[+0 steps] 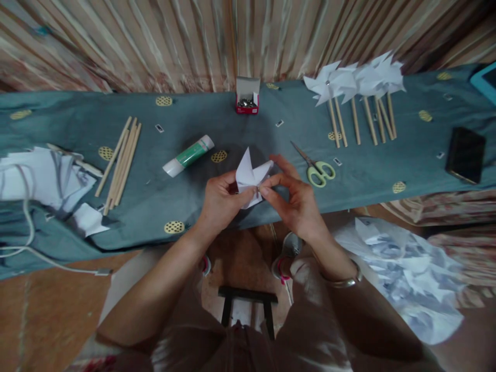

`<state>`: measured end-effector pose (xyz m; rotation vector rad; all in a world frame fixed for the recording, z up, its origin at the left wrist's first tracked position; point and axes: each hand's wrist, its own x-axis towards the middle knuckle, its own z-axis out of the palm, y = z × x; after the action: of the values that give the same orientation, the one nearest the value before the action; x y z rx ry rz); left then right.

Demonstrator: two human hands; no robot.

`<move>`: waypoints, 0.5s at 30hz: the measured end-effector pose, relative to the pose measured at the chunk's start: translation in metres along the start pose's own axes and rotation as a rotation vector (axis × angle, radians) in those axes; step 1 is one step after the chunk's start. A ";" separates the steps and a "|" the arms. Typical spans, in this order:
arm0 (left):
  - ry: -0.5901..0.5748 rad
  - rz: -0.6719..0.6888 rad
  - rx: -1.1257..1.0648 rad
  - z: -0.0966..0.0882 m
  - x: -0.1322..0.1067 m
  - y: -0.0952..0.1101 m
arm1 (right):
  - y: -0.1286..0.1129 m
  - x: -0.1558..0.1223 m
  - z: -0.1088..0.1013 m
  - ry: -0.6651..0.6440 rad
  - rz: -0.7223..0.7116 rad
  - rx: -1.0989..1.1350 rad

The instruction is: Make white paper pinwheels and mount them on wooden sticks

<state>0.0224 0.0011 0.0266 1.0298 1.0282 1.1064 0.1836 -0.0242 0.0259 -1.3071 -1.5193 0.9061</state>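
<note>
A folded white paper pinwheel point(250, 174) is held over the near edge of the teal-covered table point(372, 170). My left hand point(221, 199) grips its left side with curled fingers. My right hand point(292, 199) pinches the paper at its centre with thumb and forefinger. A glue stick point(188, 155) lies just left of my hands, and green-handled scissors point(316, 169) lie just right. A small red box of pins point(247, 98) stands open at the far edge.
Several finished paper pinwheels on wooden sticks point(358, 88) lie at the back right. Loose wooden sticks point(122, 157) and white paper sheets point(42, 178) sit at left. A black phone point(465, 154) lies far right. Paper scraps point(411, 274) cover the floor at right.
</note>
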 end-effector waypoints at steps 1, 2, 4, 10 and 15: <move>-0.005 -0.004 -0.003 0.000 0.000 0.001 | 0.001 0.000 0.000 0.004 0.004 0.006; -0.011 -0.010 -0.003 0.000 0.000 0.001 | 0.001 0.000 0.001 0.008 0.008 0.012; -0.022 -0.018 -0.005 -0.001 0.000 0.001 | 0.003 0.000 0.001 0.016 0.013 0.021; -0.033 -0.019 0.007 -0.002 0.001 0.000 | 0.005 0.000 0.004 0.046 0.030 0.042; -0.024 -0.026 0.030 -0.003 0.001 0.002 | 0.003 0.001 0.005 0.068 0.053 0.067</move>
<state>0.0190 0.0031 0.0275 1.0492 1.0389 1.0580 0.1797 -0.0231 0.0217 -1.3226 -1.3965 0.9290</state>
